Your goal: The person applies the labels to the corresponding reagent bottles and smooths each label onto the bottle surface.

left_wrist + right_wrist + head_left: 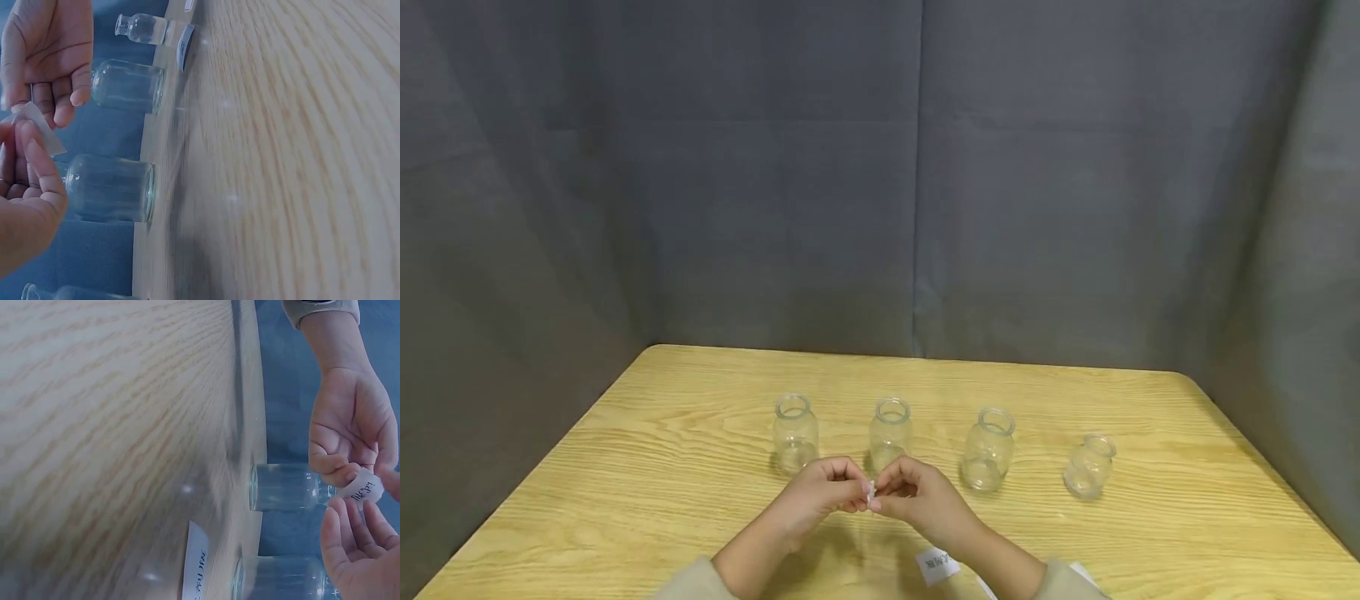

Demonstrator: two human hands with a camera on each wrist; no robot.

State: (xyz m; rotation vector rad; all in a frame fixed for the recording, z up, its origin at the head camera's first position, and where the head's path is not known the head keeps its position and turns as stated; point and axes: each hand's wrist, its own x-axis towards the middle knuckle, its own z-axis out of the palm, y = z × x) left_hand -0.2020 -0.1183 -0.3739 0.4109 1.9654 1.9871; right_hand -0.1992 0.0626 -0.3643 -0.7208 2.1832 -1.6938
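Note:
A small white paper label [364, 486] with dark writing is pinched between my two hands, in front of a row of glass jars. My left hand [816, 497] holds one side of it with thumb and fingertips. From the other side my right hand [931, 502] grips it the same way. The left wrist view shows the label [42, 129] slightly bent and off the table. Just behind the hands stands a clear open-mouthed jar [891, 429], its lower part partly hidden by them.
Other glass jars stand in the row: one at left [795, 433], one right of centre [989, 454], and a smaller one [1088, 468] at far right. A printed white label [937, 566] lies on the wooden table [647, 483] near my right forearm. Dark curtains [775, 208] surround the table.

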